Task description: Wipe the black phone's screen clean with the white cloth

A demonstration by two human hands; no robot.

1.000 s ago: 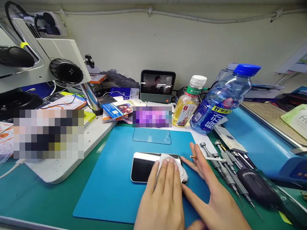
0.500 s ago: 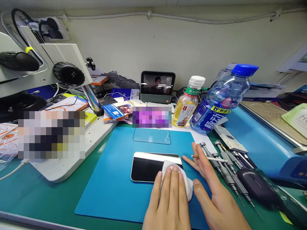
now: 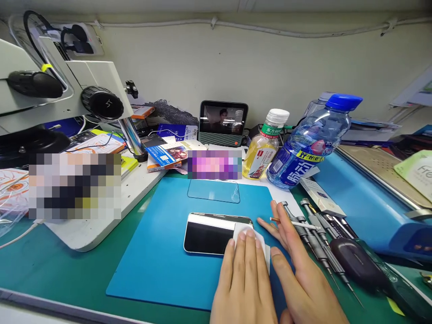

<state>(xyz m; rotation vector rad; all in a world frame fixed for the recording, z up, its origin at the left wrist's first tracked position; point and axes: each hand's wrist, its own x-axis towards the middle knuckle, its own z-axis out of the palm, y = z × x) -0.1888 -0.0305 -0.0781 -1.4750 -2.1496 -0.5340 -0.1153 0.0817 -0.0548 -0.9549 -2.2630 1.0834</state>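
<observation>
The phone (image 3: 209, 237) is showing glossy black with a white strip, and the cloth (image 3: 248, 227) is looking plain white; the mat (image 3: 162, 252) is showing plain blue against the deep green bench top (image 3: 77, 281). The small bottle (image 3: 261, 155) is pairing a white cap (image 3: 280, 117) with yellow liquid (image 3: 250, 161), while the large bottle (image 3: 307, 144) is wearing a blue cap (image 3: 344, 102) and a yellow-banded, dark blue label (image 3: 296, 170)

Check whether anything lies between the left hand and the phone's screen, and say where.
Yes: the white cloth lies under the fingers of the left hand, covering the right end of the phone. Nothing visible covers the screen's left part.
</observation>
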